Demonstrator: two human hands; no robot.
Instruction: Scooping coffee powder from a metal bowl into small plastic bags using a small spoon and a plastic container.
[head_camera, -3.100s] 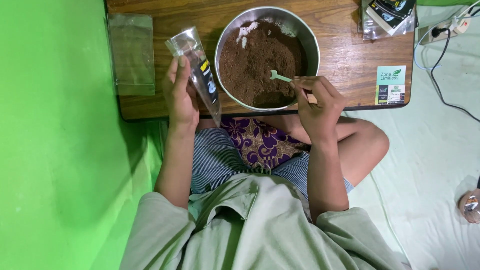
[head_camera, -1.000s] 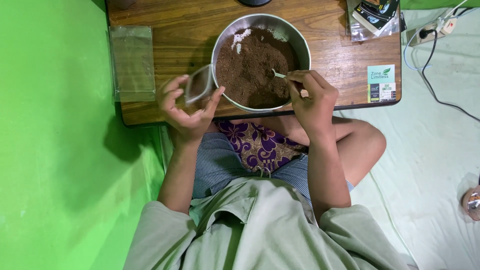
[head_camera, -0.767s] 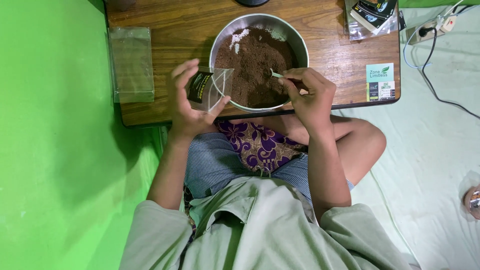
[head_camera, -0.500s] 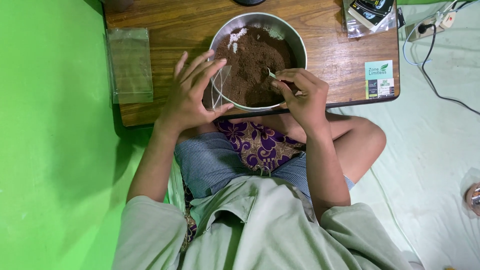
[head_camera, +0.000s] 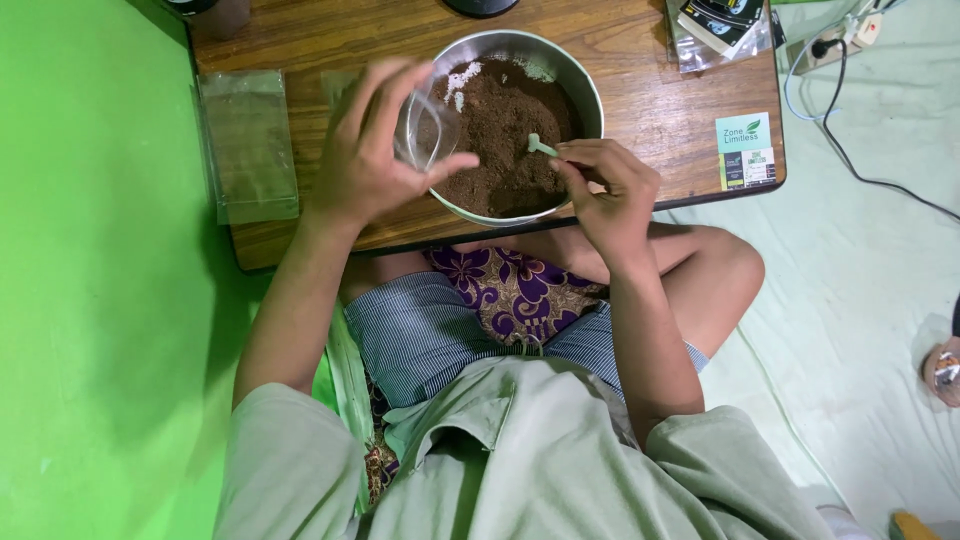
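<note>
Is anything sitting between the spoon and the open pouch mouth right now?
Nothing visible. The small green spoon in the right hand is over the brown powder; the clear pouch in the left hand sits beside it at the bowl's rim.

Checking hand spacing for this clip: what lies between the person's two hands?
In the head view, the brown powder in the metal bowl lies between the left hand, holding a clear pouch, and the right hand, holding a green scoop.

I sit cross-legged on a pale bedsheet (head_camera: 860, 330) at a low wooden desk (head_camera: 300, 40) in what looks like a home packing corner: green backdrop cloth (head_camera: 90, 300), power strip (head_camera: 835, 40) with trailing cable, clear pouches (head_camera: 247, 145) stacked alongside.
</note>
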